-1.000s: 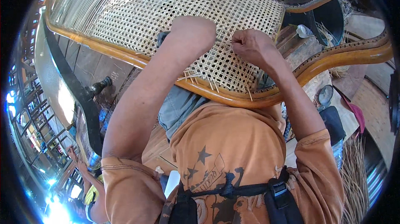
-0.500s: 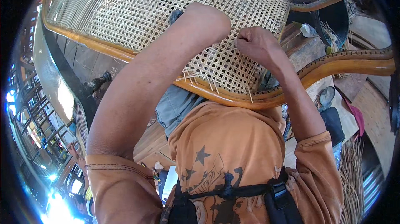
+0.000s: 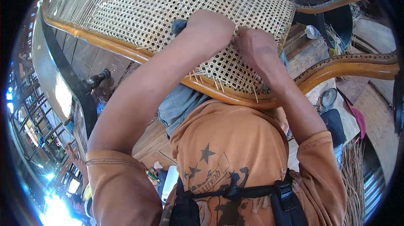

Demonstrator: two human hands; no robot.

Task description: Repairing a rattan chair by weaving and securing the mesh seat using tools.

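Observation:
Woven cane webbing [image 3: 151, 19] fills the curved, honey-brown wooden frame [image 3: 101, 47] of a piece of furniture in front of me. My left hand [image 3: 210, 25] is bent over the middle of the weave, its fingers mostly hidden behind the wrist. A dark, rounded thing [image 3: 179, 26] juts out at its left side; I cannot tell what it is. Against it is my right hand [image 3: 257, 47], closed with the fingertips pinched near the left wrist. Whatever it pinches is too small to make out. Loose cane ends [image 3: 219, 85] stick out along the near frame edge.
Another caned panel with a dark frame [image 3: 69, 83] stands at the left. Curved wooden arms [image 3: 349, 64] reach out to the right. A bundle of loose cane strands [image 3: 353, 179] lies at lower right, below a red cloth [image 3: 357, 118]. A dark bucket [image 3: 338, 24] is at far right.
My right hand has moved slightly left and now meets my left hand. The left hand has shifted a little down, and the caned frame has moved slightly.

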